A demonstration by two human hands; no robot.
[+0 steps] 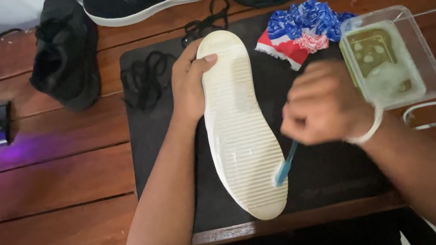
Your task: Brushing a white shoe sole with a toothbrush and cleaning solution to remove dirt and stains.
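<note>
Two hands work over a single upturned shoe: the left hand (189,84) grips the white-soled shoe (238,125) by its edge near one end, thumb laid across the ribbed sole and fingers curled out of sight beneath, while the right hand (325,104), blurred with motion, is closed around a blue toothbrush (285,165) whose bristles touch the sole near its other, nearer end. Judging by the wet sheen and suds over the middle and lower part of the sole, scrubbing appears well under way, though the ribs still look greyish in places and rinsing or wiping seems left to do. Both forearms reach in from the bottom of the frame, the left nearly straight, the right bent inward at the wrist. The shoe lies on a black mat (321,182) on the wooden table (52,183), with a clear tub of soapy water (389,58) just beside the right hand, a red, white and blue cloth (301,33) behind it, loose black laces (144,76) to the left, and three dark shoes (65,50) along the far edge.
</note>
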